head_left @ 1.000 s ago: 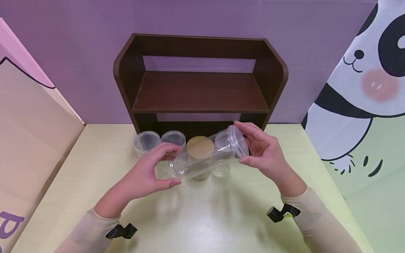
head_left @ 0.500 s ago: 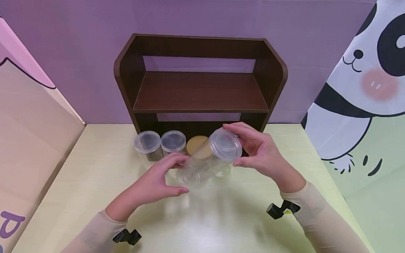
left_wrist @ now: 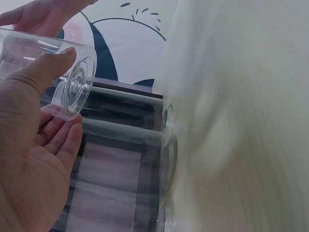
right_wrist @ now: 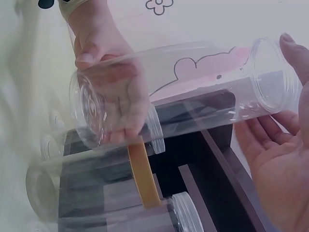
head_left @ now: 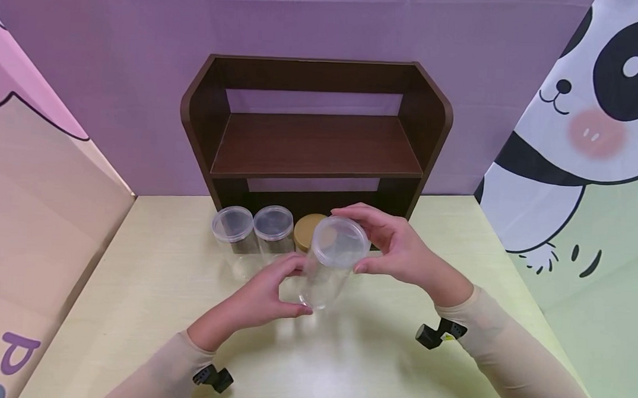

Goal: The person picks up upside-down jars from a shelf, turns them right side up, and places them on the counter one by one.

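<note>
A tall clear plastic jar (head_left: 323,285) with a translucent round lid (head_left: 341,241) is held tilted between my two hands, above the table. My left hand (head_left: 264,294) grips its base end, thumb on the near side; the left wrist view shows the ridged bottom of the jar (left_wrist: 72,92) between thumb and fingers. At the lid end, my right hand (head_left: 397,250) holds the jar with thumb and fingers apart around the rim. Behind it stand similar jars: two clear-lidded ones (head_left: 232,224) on the left and one with a tan lid (head_left: 306,229), partly covered by the held jar.
A dark brown two-tier shelf (head_left: 318,142) stands at the back of the pale table (head_left: 150,275), right behind the row of jars. Another clear-lidded jar (right_wrist: 186,212) shows beside the tan lid in the right wrist view. A purple backdrop (head_left: 321,21) rises behind.
The held jar has swung from nearly sideways to more upright, its lid now facing the head camera. My left hand has shifted right and slightly nearer; my right hand has moved left and lower.
</note>
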The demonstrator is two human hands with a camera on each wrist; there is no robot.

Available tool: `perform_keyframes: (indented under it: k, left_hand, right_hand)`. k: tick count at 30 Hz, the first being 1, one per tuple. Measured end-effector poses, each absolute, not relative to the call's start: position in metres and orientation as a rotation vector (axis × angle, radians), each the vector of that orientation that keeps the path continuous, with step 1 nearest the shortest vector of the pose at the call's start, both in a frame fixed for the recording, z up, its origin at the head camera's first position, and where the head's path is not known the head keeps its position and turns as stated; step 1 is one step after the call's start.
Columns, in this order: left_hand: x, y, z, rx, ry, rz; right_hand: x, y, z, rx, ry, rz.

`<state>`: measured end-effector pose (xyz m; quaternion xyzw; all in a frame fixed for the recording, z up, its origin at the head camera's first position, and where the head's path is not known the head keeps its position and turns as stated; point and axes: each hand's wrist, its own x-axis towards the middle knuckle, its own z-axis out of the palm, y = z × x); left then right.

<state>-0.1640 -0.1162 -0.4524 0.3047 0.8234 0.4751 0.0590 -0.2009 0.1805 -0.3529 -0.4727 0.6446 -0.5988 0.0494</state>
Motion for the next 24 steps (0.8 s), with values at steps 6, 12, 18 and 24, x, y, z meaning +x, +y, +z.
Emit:
perform_keyframes:
  k: [6,12,18,24]
  left_hand:
    - [-0.165,-0.109,-0.456,0.906,2.467,1.459]
    - [-0.167,-0.104,-0.46,0.897,2.443,1.464]
    - [-0.168,-0.102,-0.462,0.904,2.423,1.475]
    - [-0.169,-0.103,-0.463,0.93,2.409,1.49]
  right_hand:
    - [-0.2,0.176,-0.356,-1.421,1.963,-1.814]
    - [-0.199,0.174,-0.36,-1.424,1.989,-1.813]
    - [-0.199,0.174,-0.362,-1.42,2.017,-1.809]
    - [-0.2,0.176,-0.364,-1.417,2.029,-1.823]
